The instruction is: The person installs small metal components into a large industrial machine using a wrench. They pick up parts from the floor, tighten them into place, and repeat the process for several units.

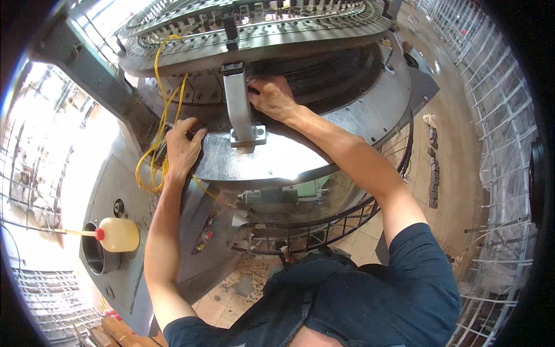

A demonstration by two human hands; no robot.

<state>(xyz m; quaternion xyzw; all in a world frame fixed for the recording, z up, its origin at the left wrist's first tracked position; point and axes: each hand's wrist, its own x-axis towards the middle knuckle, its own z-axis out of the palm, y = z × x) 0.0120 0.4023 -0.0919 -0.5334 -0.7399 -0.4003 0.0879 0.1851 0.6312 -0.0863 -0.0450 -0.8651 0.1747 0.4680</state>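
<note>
My left hand (pixel 184 146) rests at the left end of a shiny curved metal plate (pixel 214 159) on a large round knitting machine. Its fingers are bent, with a gap between them and the thumb, and nothing shows in that gap. A looped yellow cable (pixel 157 130) hangs just left of it. My right hand (pixel 273 98) reaches behind an upright metal post (pixel 238 104), over the dark recess (pixel 324 75) of the machine. Its fingers are curled together. The post partly hides the fingertips, and what they hold, if anything, cannot be made out.
Above the hands is the machine's wide needle ring (pixel 306 37). A thick grey column (pixel 95 69) stands at left. A yellowish bottle with a red cap (pixel 119 235) lies by a round cup (pixel 98 257). A curved black guard rail (pixel 324 234) runs below; wire racks (pixel 491 75) stand right.
</note>
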